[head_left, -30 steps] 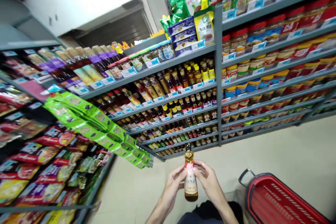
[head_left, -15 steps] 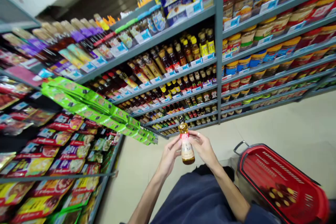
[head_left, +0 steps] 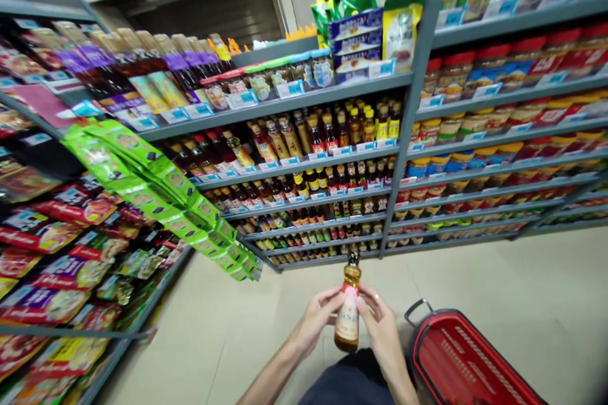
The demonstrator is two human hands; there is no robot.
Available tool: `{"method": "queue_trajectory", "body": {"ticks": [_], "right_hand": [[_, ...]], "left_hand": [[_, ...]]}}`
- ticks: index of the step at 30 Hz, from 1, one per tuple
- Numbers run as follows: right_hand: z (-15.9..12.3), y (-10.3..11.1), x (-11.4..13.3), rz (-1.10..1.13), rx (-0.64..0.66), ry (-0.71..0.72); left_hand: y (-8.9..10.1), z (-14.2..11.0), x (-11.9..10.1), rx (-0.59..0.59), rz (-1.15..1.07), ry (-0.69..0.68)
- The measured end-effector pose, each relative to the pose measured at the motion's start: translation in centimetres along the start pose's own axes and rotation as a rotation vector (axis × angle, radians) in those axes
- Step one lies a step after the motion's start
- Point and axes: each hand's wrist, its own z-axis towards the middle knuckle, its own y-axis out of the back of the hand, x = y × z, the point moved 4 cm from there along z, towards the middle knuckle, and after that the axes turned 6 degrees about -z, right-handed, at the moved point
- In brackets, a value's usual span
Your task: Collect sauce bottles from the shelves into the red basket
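A small glass bottle of amber liquid [head_left: 348, 310] stands nearly upright in front of me, with a dark cap, a red neck band and a cream label. My left hand [head_left: 316, 319] grips its left side, and my right hand [head_left: 380, 329] holds its right side, with a ring on one finger. The fingers of both hands wrap the bottle's middle and hide part of the label. The small print on the label is too blurred to read.
A grey metal shelf unit [head_left: 304, 166] holds bottles, jars and packets. Green sachet strips [head_left: 156, 190] hang from the left rack [head_left: 61, 272]. A red shopping basket [head_left: 456, 354] sits at lower right on the beige tiled floor [head_left: 266, 335].
The view has swung, so the shelves and basket sit differently in frame. The bottle has gone from tilted to nearly upright, and both hands still hold it.
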Motion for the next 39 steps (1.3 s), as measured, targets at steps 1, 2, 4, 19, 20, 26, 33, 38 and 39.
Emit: {"method": "queue_trajectory", "body": {"ticks": [1,2,4,19,20,26,33,38,39], "right_hand": [[-0.1,0.9,-0.2,-0.005,-0.032,-0.008],[-0.1,1.8,-0.3,-0.012,-0.06,-0.019],[-0.1,3.5,-0.4,-0.032,-0.111,-0.046],[2.0,-0.1,0.4,-0.095,0.022,-0.037],[2.0,-0.8,-0.3,-0.092,0.051,-0.053],[1.6,-4.1,-3.2,-0.074,0.159,-0.083],[2.1,-10.2,-1.0,-0.12,0.342,-0.053],[3.4,-16.2,2.3,-0.147,0.47,0.02],[3.6,-17.2,2.5,-0.144,0.492,0.024]], "left_hand": [[-0.6,0.5,0.1,0.023,0.007,0.001],[-1.3,1.0,0.3,0.046,0.01,0.005],[-2.4,1.8,0.5,0.085,0.006,0.013],[0.9,0.2,-1.2,0.007,-0.079,-0.132],[1.7,-0.3,-1.0,-0.018,-0.074,-0.129],[5.3,-3.1,-0.4,-0.171,-0.085,-0.124],[8.6,-5.3,-2.4,-0.264,-0.151,-0.177],[12.0,-6.8,-5.0,-0.412,-0.153,-0.21],[12.7,-7.0,-5.4,-0.43,-0.162,-0.212]]}}
